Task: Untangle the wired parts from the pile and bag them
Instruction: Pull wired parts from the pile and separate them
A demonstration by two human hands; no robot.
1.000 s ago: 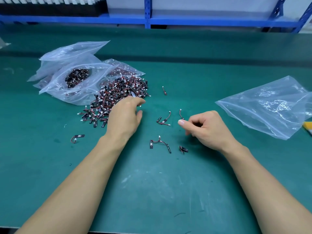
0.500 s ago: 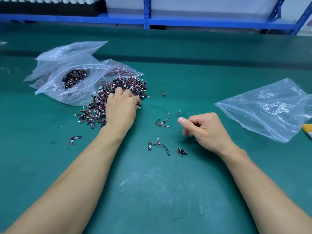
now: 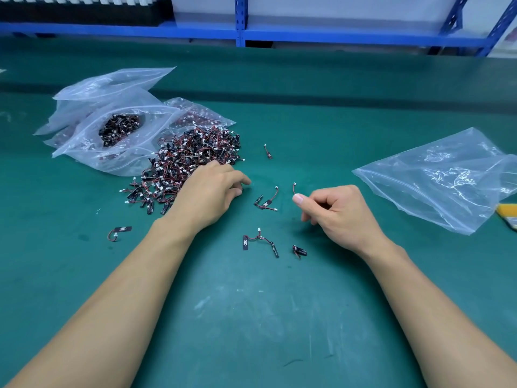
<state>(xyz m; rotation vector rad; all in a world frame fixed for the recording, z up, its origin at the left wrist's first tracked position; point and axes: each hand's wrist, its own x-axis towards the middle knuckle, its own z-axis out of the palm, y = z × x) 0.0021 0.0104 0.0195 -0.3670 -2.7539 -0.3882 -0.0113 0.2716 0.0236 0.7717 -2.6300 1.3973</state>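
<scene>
A tangled pile of black wired parts [image 3: 195, 155] with red wires and white plugs lies on the green mat [image 3: 251, 317]. My left hand [image 3: 208, 194] rests at the pile's near right edge, fingers curved down; anything under them is hidden. My right hand [image 3: 338, 214] pinches one wired part [image 3: 293, 187], its wire end poking up past the thumb. Between the hands lie loose parts: a pair [image 3: 264, 203], a linked pair [image 3: 260, 242] and a single one [image 3: 299, 251]. A clear, nearly empty bag [image 3: 442, 177] lies to the right.
Clear bags [image 3: 92, 141] holding parts sit behind the pile at left. Single parts lie apart: a far stray part [image 3: 268, 152] and a near-left stray part [image 3: 120, 232]. A yellow object [image 3: 507, 215] shows at the right edge. A blue rack [image 3: 240, 29] runs along the back.
My left hand reached onto the pile with curled fingers, then drew back toward me to the pile's near right edge. My right hand stayed put, still pinching its part.
</scene>
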